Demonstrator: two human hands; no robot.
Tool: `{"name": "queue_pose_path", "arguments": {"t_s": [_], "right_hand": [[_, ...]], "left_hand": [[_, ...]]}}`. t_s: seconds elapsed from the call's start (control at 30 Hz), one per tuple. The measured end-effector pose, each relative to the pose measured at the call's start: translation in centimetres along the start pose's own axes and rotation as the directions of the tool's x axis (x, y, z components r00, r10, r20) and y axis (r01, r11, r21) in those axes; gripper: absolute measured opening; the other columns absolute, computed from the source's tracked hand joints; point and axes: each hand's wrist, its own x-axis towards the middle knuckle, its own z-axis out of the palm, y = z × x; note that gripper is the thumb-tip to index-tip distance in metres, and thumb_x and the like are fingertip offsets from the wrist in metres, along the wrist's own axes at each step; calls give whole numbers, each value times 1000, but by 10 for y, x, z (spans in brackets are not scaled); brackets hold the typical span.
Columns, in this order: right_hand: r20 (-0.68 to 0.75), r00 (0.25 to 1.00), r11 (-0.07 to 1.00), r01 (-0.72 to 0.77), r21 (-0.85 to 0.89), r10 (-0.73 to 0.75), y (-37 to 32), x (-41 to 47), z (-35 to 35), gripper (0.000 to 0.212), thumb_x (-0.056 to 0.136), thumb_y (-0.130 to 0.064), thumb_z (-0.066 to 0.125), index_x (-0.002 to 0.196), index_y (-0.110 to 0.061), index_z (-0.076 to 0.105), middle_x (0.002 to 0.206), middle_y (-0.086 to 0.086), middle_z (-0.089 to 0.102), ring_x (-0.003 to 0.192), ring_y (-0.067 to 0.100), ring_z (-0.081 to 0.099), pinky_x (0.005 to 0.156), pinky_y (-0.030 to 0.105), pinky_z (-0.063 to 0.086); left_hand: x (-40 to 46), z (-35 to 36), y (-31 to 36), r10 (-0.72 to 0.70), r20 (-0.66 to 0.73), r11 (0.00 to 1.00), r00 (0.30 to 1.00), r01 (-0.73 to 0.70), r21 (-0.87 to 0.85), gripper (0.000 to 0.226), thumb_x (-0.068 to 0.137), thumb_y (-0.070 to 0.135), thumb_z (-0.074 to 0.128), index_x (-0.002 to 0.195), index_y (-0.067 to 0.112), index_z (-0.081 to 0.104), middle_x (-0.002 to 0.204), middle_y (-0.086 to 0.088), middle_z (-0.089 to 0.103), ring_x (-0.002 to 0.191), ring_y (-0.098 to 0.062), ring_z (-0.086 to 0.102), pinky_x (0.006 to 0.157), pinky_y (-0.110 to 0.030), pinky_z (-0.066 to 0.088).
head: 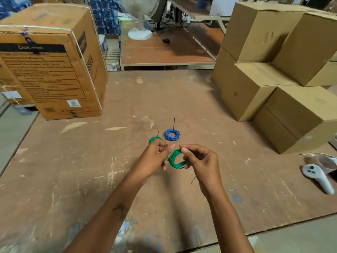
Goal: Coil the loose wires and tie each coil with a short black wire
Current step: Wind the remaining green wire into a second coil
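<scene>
I hold a green wire coil (176,159) upright above the wooden table (82,170), between both hands. My left hand (156,156) pinches its left side and my right hand (198,159) grips its top right. A short black wire (193,180) pokes out below my right palm. Farther back a blue coil (172,134) lies flat with a black wire end (174,123) sticking up from it. Another green coil (155,139), partly hidden by my left hand, also has a black wire end (158,133) standing up.
A large printed cardboard box (52,70) stands at the back left. Stacked plain cardboard boxes (273,84) fill the right side. A white handheld controller (317,177) lies near the right edge. A fan (140,17) stands on a second table behind.
</scene>
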Motion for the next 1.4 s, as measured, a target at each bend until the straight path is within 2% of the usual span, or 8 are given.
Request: {"name": "queue_pose_path", "arguments": {"t_s": [0.17,0.3,0.47,0.57,0.67,0.83,1.1,1.4], "right_hand": [[-3,1000,999,10,-47,-10,-4,3,-1,10,93,-6,78,101,-9,84,92,10,81,65,12,66,53,24,54],[35,999,988,35,-153,-29,-8,-1,3,9,93,-13,81,99,-17,85,94,2,82,62,10,65,56,26,55],[32,997,950,72,-302,-65,-13,-4,8,8,92,-18,82,95,-24,86,98,-5,80,69,12,69,55,18,54],[13,998,951,70,-300,-69,-13,-6,9,10,92,-19,83,94,-28,86,97,-5,80,77,14,72,57,21,56],[38,998,968,60,-242,-53,-15,-9,7,10,92,-15,83,96,-23,87,95,-1,80,66,7,67,56,18,54],[-1,996,971,90,-221,-93,-15,-16,13,12,90,-13,83,98,-22,87,95,5,77,72,9,68,57,20,57],[-212,972,992,79,-94,-97,-5,-29,25,8,90,-13,84,96,-19,85,89,0,81,71,20,70,57,26,59],[-221,966,982,97,-161,-132,-2,-41,26,7,96,-15,78,95,-22,78,82,4,76,72,33,72,57,27,57]], "left_hand": [[-3,-1,-7,107,-141,989,984,-120,-84,16,87,24,81,95,11,76,80,-3,73,68,-17,67,65,-34,56],[-2,-6,-7,230,-261,971,938,-204,122,12,79,31,88,89,27,84,90,7,80,80,-14,77,75,-37,62],[-1,-3,-12,491,-129,789,861,-378,484,25,97,25,70,121,31,76,91,8,63,86,-10,64,78,-23,51],[1,0,-12,337,-68,928,939,-319,192,30,97,18,71,125,24,75,101,3,70,101,-18,71,87,-31,60],[-3,0,-6,156,-130,961,979,-181,-211,33,83,8,83,115,11,76,82,-8,75,86,-21,78,73,-31,63],[-6,-3,-10,167,-124,963,978,-188,-193,12,81,12,84,92,9,79,88,-8,80,88,-26,79,72,-31,62],[-25,-6,-20,584,35,784,811,-575,233,41,77,13,89,117,16,78,116,4,70,108,-12,69,91,-22,58],[-27,-1,-24,757,144,461,637,-677,573,34,95,9,74,128,10,71,117,-2,73,104,-12,70,90,-27,58]]}}
